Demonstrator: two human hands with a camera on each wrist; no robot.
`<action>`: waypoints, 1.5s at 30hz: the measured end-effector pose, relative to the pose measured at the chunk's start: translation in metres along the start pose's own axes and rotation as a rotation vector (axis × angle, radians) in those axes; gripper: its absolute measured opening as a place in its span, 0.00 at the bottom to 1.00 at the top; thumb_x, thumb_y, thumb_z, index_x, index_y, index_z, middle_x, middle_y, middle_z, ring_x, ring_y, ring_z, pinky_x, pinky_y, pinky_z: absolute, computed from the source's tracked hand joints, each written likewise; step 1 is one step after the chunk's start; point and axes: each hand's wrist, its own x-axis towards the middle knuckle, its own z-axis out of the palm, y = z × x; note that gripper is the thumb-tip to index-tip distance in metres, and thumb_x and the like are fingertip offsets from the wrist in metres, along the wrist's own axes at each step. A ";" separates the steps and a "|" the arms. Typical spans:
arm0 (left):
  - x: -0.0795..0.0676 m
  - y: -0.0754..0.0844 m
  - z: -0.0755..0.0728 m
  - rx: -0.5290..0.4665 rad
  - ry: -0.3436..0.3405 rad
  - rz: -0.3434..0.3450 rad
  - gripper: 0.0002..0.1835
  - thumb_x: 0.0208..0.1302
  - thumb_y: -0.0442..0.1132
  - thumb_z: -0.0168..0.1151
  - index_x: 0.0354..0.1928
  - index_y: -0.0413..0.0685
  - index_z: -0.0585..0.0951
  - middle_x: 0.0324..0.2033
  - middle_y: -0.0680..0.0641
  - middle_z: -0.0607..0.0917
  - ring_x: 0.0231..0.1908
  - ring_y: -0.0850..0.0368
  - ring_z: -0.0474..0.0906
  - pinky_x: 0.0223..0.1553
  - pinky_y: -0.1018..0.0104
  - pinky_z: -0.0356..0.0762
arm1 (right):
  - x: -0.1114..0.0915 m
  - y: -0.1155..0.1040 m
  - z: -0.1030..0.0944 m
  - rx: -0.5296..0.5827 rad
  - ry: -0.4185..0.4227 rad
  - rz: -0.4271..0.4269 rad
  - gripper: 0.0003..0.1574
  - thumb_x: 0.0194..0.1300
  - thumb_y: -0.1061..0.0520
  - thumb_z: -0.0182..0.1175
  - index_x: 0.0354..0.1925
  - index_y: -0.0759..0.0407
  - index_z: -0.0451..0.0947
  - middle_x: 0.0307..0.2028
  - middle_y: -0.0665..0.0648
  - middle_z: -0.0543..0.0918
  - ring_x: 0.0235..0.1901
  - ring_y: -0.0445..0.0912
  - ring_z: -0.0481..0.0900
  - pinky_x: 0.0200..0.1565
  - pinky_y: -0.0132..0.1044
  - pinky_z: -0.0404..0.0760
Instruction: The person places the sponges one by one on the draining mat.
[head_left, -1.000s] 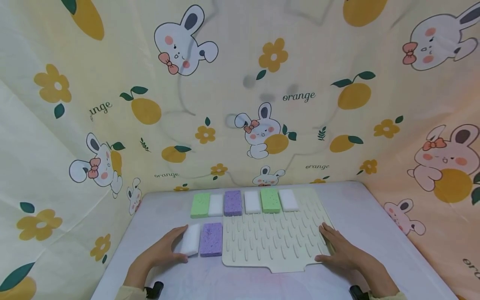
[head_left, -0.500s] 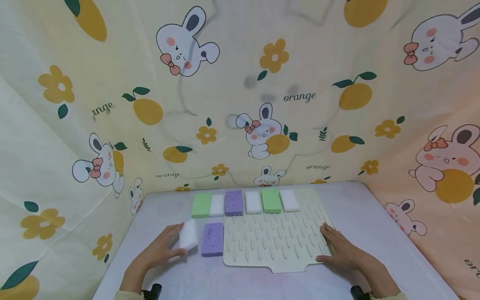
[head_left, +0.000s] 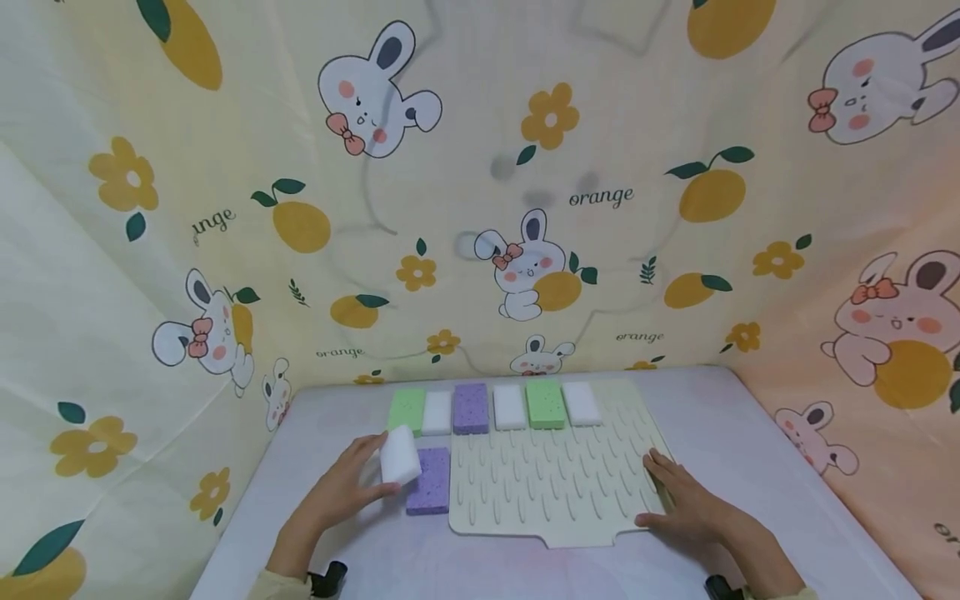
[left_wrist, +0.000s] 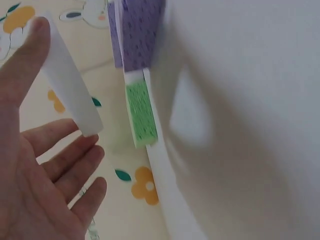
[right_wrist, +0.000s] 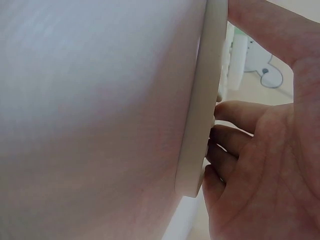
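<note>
Pinching a white rectangular foam block (head_left: pixel 400 456) by its two short ends, with the thumb and fingers of the left hand (head_left: pixel 347 482). Holding it tilted above the white-covered table (head_left: pixel 420 562), to the left of a pale cream plastic board (head_left: pixel 543 527) with rows of raised ridges. Overlapping with it, in the head view, part of a purple rectangular pored sponge (head_left: pixel 432 493), laid flat just beside the board's left edge. Resting the right hand (head_left: pixel 678 492) on the board's right edge, with fingers loosely extended over the ridged face and thumb near the front right corner, not wrapped round it. Showing along the far side, from left to right: a green rectangular pored sponge (head_left: pixel 406 410), a second white foam block (head_left: pixel 437 414), a second purple rectangular sponge (head_left: pixel 471 408), a third white foam block (head_left: pixel 510 407), a second green rectangular sponge (head_left: pixel 545 404) and a fourth white foam block (head_left: pixel 582 403). Placed left of the board with the first two, on its far part with the other four. Backed by cream fabric (head_left: pixel 465 167) printed with rabbits, flowers and oranges.
</note>
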 end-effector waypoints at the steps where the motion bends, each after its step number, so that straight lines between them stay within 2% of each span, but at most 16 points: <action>1: 0.001 0.003 0.002 0.011 0.002 0.003 0.53 0.52 0.64 0.73 0.76 0.52 0.63 0.70 0.41 0.68 0.69 0.38 0.65 0.67 0.37 0.67 | 0.000 0.000 0.000 -0.001 -0.002 0.003 0.73 0.50 0.27 0.70 0.77 0.66 0.52 0.76 0.73 0.48 0.71 0.77 0.44 0.67 0.74 0.53; 11: 0.014 0.036 0.017 0.077 -0.015 -0.004 0.54 0.51 0.67 0.72 0.77 0.55 0.61 0.72 0.44 0.66 0.70 0.41 0.64 0.67 0.40 0.67 | 0.001 0.000 0.000 0.004 -0.007 0.018 0.74 0.49 0.27 0.71 0.77 0.65 0.52 0.76 0.72 0.48 0.72 0.76 0.44 0.67 0.74 0.53; 21: 0.027 0.059 0.030 0.113 -0.021 0.122 0.54 0.51 0.65 0.73 0.76 0.52 0.63 0.70 0.44 0.68 0.68 0.42 0.68 0.66 0.44 0.71 | 0.002 0.001 0.001 0.003 -0.011 0.031 0.75 0.48 0.26 0.71 0.77 0.65 0.51 0.77 0.72 0.47 0.72 0.75 0.44 0.68 0.74 0.51; 27: 0.036 0.074 0.036 0.098 -0.048 0.164 0.53 0.53 0.63 0.73 0.77 0.52 0.61 0.71 0.45 0.67 0.69 0.44 0.67 0.67 0.45 0.70 | 0.002 0.000 0.000 0.001 -0.006 0.017 0.74 0.48 0.27 0.71 0.77 0.65 0.51 0.76 0.72 0.48 0.72 0.76 0.44 0.67 0.75 0.53; 30: 0.040 0.085 0.041 0.096 -0.071 0.184 0.53 0.54 0.64 0.72 0.77 0.53 0.60 0.72 0.46 0.66 0.70 0.45 0.65 0.68 0.47 0.69 | 0.001 0.000 0.000 0.008 -0.005 0.009 0.74 0.49 0.28 0.71 0.77 0.65 0.51 0.76 0.72 0.48 0.71 0.77 0.44 0.66 0.75 0.53; 36: 0.047 0.110 0.053 0.110 -0.076 0.242 0.55 0.53 0.71 0.66 0.77 0.51 0.61 0.72 0.46 0.66 0.70 0.45 0.66 0.67 0.47 0.71 | -0.002 0.000 0.000 0.017 0.004 -0.010 0.73 0.50 0.29 0.71 0.77 0.67 0.52 0.76 0.73 0.49 0.71 0.78 0.44 0.65 0.76 0.54; 42: 0.053 0.133 0.067 0.135 -0.090 0.285 0.55 0.54 0.70 0.67 0.78 0.51 0.59 0.73 0.47 0.65 0.70 0.47 0.65 0.68 0.49 0.70 | -0.002 0.001 -0.001 0.009 0.023 -0.043 0.72 0.51 0.30 0.72 0.76 0.69 0.52 0.75 0.75 0.49 0.70 0.79 0.46 0.66 0.75 0.54; 45: 0.056 0.142 0.076 0.170 -0.090 0.299 0.56 0.54 0.71 0.66 0.78 0.52 0.58 0.73 0.47 0.65 0.70 0.48 0.66 0.67 0.51 0.71 | -0.001 0.001 0.000 0.010 0.021 -0.034 0.72 0.50 0.30 0.72 0.76 0.68 0.53 0.75 0.74 0.49 0.71 0.78 0.46 0.67 0.74 0.53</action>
